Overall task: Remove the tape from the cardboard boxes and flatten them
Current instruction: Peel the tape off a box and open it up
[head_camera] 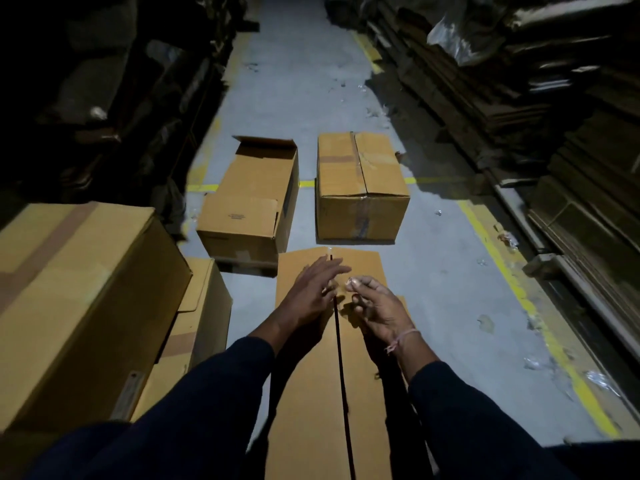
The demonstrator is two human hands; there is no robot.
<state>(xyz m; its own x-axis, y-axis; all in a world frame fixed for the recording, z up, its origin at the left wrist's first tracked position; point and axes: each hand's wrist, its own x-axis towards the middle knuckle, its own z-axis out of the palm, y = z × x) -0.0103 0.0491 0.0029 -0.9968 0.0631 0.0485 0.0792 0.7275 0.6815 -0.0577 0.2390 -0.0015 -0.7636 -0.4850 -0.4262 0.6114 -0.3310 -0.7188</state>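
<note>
Near box (311, 358) directly below both hands, top flaps closed, dark seam running down the middle between them. Left hand (311, 292) over the left flap, fingers straight and spread, grasping nothing; contact with the flap not determinable. Right hand (377, 306) over the right flap, fingertips pinched on a small crumpled wad of clear tape (351, 283); pale thread band (403, 339) on the wrist. Dark sleeves on both forearms. Beyond the near box, on the grey floor (450, 271): open box (249, 202) at left, far flaps raised, small printed block on one near flap, too small to read; sealed box (360, 181) at right, tape strip along its top seam and down the front face. The two boxes apart, with a gap between them. Large taped box (79, 299) at far left, brown tape band across its top, metallic label near the lower corner, unreadable; smaller box (197, 317) wedged just beside it. Yellow floor lines (519, 292) bordering the aisle and crossing behind the two far boxes. Scraps of clear tape (533, 363) scattered on the floor at right. Stacks of flattened cardboard (519, 109) along the right side; dark shelving (104, 98) along the left.
</note>
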